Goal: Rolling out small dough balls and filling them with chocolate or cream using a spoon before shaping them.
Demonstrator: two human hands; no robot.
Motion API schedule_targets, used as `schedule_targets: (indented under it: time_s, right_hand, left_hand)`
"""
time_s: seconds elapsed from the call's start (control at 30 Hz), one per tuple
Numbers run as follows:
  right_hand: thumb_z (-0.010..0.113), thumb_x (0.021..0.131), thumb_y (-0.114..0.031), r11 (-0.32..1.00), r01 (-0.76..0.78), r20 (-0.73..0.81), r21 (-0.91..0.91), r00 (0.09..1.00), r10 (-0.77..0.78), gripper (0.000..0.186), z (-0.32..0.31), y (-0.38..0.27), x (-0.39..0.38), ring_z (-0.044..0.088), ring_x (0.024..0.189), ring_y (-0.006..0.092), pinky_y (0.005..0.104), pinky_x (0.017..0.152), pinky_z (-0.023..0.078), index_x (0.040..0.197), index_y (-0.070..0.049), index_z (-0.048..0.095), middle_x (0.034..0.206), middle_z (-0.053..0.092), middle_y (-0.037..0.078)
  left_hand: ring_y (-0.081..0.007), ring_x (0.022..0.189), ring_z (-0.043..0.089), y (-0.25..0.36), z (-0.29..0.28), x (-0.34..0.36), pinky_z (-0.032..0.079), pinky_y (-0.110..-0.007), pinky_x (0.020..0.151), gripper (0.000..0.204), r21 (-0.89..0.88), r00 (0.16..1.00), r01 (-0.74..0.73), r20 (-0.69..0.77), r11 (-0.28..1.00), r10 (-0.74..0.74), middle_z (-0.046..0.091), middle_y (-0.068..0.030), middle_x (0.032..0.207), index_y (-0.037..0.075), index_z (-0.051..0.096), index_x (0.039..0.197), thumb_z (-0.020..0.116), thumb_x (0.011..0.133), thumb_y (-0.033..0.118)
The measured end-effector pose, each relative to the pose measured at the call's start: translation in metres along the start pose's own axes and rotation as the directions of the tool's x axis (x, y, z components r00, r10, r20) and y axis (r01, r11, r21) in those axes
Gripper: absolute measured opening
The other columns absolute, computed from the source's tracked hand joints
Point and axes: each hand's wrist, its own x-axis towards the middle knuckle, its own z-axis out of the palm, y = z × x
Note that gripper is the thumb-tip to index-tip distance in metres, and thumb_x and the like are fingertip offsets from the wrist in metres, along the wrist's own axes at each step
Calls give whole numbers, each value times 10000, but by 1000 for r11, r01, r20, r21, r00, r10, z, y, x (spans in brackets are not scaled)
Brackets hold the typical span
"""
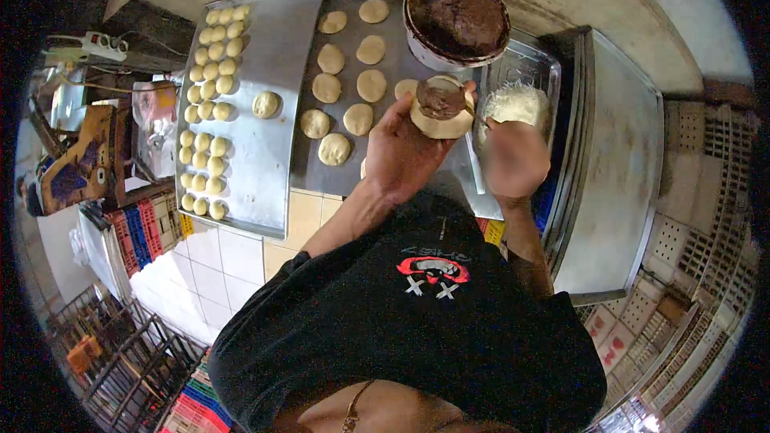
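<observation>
My left hand (405,152) holds up a flattened dough round (441,124) with brown filling (441,100) on its middle, fingers curled round it. My right hand (513,160) is at a metal tray (532,60) of pale shredded filling (517,100); it is blurred, so its fingers cannot be made out. A bowl of dark chocolate paste (455,12) stands above both hands. Flattened dough rounds (370,87) lie in columns on the dark tray (329,176) beside my left hand.
A steel tray (265,168) at left holds several small dough balls (216,146) and one larger round (265,103). Another metal tray (609,176) is at right. A power strip (104,46), stacked coloured crates (148,228) and metal racks (112,345) are around the edges.
</observation>
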Motion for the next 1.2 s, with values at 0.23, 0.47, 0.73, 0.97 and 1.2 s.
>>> schedule_targets:
  time_s: [0.23,0.47,0.73,0.97,1.2]
  right_hand:
    - [671,688,101,935,249,74,-254,969,-238,303,-20,10,-7,598,653,198,301,588,489,926,-65,760,816,644,69]
    - [692,693,53,939,209,131,-273,975,-179,294,-26,9,2,629,681,193,299,606,507,932,-104,759,818,650,44]
    - [703,798,-53,950,-271,274,-155,912,305,134,-11,29,10,645,631,180,282,584,507,931,-46,718,832,700,96]
    - [679,849,-50,931,-167,183,-325,955,235,147,-20,92,75,604,637,145,287,555,478,987,-78,719,836,682,66]
    - [637,688,-30,490,769,802,-412,560,-205,426,-25,176,169,642,845,242,378,653,538,1098,-144,669,963,648,11]
  left_hand:
    - [-308,1253,482,-1,-30,-9,420,-434,1037,447,-314,997,28,77,949,-4,485,-176,1374,4,411,1360,300,1024,279]
    - [-344,1188,528,27,-44,-17,480,-489,982,407,-280,983,-158,-139,947,122,546,-172,1278,13,455,1298,340,1017,282]
    - [-301,1126,563,2,-101,24,461,-462,960,504,356,868,78,-485,931,112,562,-138,1214,15,443,1294,381,973,399]
    - [-406,1112,547,-3,-204,-18,442,-423,951,442,870,959,226,-122,-437,254,545,-254,1219,-20,509,1238,591,867,206]
    - [-382,1020,566,30,-226,-81,433,-454,916,364,643,967,199,-5,-740,255,604,-213,1073,-3,550,1148,627,807,99]
